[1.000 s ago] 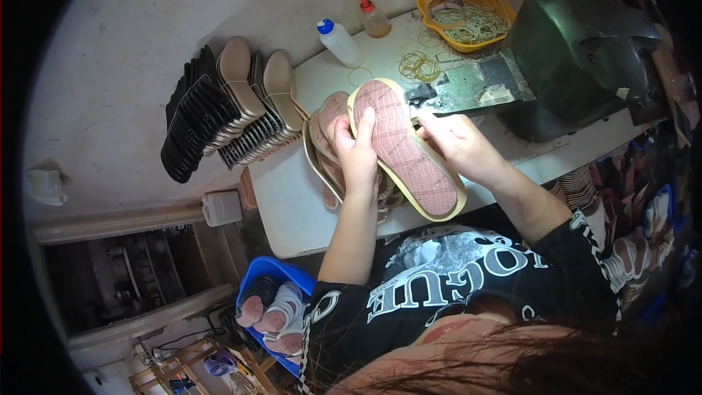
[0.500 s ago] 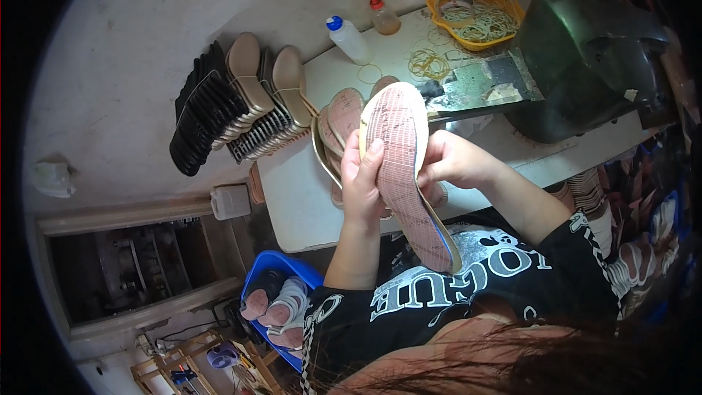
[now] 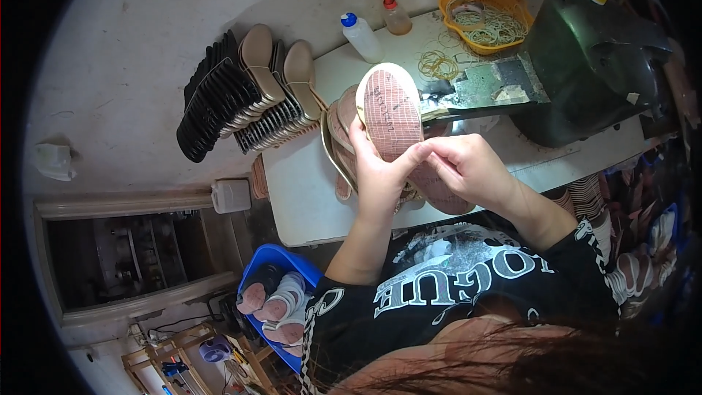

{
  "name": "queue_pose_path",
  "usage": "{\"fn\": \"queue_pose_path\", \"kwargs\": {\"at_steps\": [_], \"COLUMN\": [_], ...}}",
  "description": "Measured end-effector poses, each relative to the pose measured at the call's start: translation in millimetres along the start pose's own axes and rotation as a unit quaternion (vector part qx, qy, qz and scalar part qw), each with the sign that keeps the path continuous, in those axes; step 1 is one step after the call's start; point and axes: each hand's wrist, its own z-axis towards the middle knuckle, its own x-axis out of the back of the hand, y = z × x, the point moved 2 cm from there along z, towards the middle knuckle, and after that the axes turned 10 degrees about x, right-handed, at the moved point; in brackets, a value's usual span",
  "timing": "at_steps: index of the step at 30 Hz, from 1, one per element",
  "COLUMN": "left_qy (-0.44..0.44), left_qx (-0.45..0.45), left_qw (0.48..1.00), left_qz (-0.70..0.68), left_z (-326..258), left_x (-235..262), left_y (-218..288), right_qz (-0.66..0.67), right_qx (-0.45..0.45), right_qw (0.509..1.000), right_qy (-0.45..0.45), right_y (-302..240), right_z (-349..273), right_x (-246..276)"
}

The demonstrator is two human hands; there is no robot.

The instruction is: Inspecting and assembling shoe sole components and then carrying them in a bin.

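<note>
A shoe insole (image 3: 393, 106) with a pinkish-brown checked face and a cream rim stands in front of me, its rounded end up and away. My left hand (image 3: 376, 172) is closed round its left side, with the thumb lying across the face. My right hand (image 3: 461, 168) pinches at the insole's right edge, the fingertips meeting the left thumb. What the right fingertips grip exactly is partly hidden. Behind the left hand, more insoles (image 3: 344, 113) lie in a pile on the white table (image 3: 300, 205). The insole's lower part runs below my hands toward my shirt.
Tied stacks of black and tan insoles (image 3: 256, 66) rest against the wall. Beyond the hands are two bottles (image 3: 362, 38), loose rubber bands (image 3: 439, 66), an orange basket (image 3: 486, 47) and a dark green machine (image 3: 585, 66). A blue bin (image 3: 285, 254) with footwear pieces stands at lower left.
The insole has tipped, so its lower half looks shorter. My right hand has come from the insole's side up over its edge, close to the left thumb. The view has shifted slightly.
</note>
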Motion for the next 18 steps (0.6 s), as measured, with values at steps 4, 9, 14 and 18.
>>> {"fn": "queue_pose_path", "kwargs": {"at_steps": [4, 9, 14, 18], "left_qy": [0.014, 0.030, 0.028, 0.007], "left_qx": [-0.012, -0.042, -0.069, -0.049], "left_qw": [1.000, 0.998, 0.997, 0.999], "left_qz": [-0.005, 0.020, 0.031, 0.000], "left_z": [8, 11, 7, 7], "left_x": [-8, -8, -7, -6], "left_y": [1, -2, 3, 6], "right_qz": [0.105, 0.170, 0.298, 0.369], "right_qx": [-0.084, -0.142, -0.177, -0.212], "right_qw": [0.991, 0.975, 0.938, 0.905], "right_qy": [-0.004, 0.011, 0.000, -0.018], "right_y": [8, 11, 19, 22], "right_z": [4, -2, -6, -9], "right_x": [6, 2, 0, 1]}}
